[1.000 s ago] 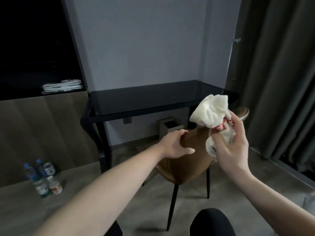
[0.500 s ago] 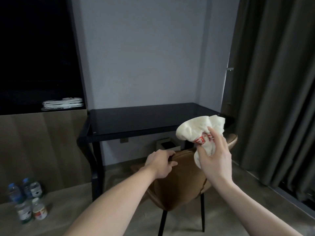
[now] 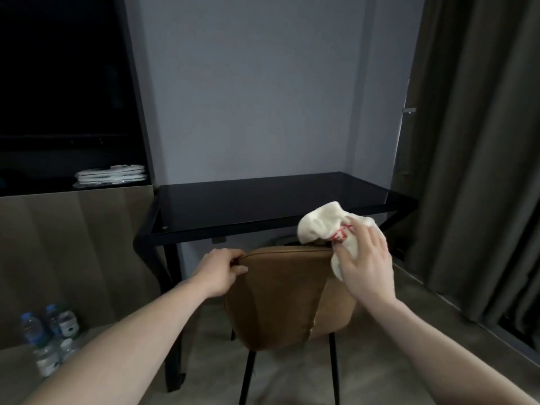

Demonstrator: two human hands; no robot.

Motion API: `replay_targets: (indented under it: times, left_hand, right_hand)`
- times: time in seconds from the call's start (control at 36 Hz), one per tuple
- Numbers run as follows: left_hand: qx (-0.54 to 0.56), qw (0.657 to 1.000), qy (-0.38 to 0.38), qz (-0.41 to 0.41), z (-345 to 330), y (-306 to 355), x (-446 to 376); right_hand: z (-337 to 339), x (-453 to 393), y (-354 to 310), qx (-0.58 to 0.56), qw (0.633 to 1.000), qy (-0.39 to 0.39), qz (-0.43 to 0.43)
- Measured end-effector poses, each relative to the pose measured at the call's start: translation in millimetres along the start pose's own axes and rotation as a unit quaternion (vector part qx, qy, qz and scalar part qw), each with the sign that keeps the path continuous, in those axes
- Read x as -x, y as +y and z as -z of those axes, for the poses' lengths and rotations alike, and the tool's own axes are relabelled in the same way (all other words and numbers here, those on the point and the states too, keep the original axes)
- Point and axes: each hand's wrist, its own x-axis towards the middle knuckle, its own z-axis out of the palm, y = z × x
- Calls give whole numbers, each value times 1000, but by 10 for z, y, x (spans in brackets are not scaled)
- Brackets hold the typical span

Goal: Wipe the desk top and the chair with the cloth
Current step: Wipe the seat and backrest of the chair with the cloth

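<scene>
Right hand I see pressing the white cloth onto the top right corner of the brown chair back, fingers spread over the bunched fabric. Left hand wraps closed round the back's top left edge, arm stretched forward. Beyond the chair, the black desk top lies bare, bounded by wall on the far side and curtain on the right

Cloth brought down by right hand from mid-air onto top right corner of chair backrest. Left hand grip shifted to backrest's top left corner.
</scene>
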Motion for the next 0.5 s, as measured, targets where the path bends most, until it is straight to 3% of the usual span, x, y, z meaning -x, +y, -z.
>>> replay_targets:
  times: [0.11, 0.19, 0.36, 0.5]
  left_hand:
    - [8, 1000, 7, -3, -57, 11, -62]
    - [12, 1000, 12, 5, -94, 26, -102]
    - [42, 999, 9, 16, -119, 24, -110]
    - [35, 999, 11, 20, -121, 39, -63]
  right_hand:
    - [-27, -208, 107, -28, 995, -5, -96]
    - [-107, -280, 22, -21, 992, 7, -122]
    - [-329, 6, -375, 56, 996, -42, -46]
    - [-552, 421, -809, 46, 996, -71, -8]
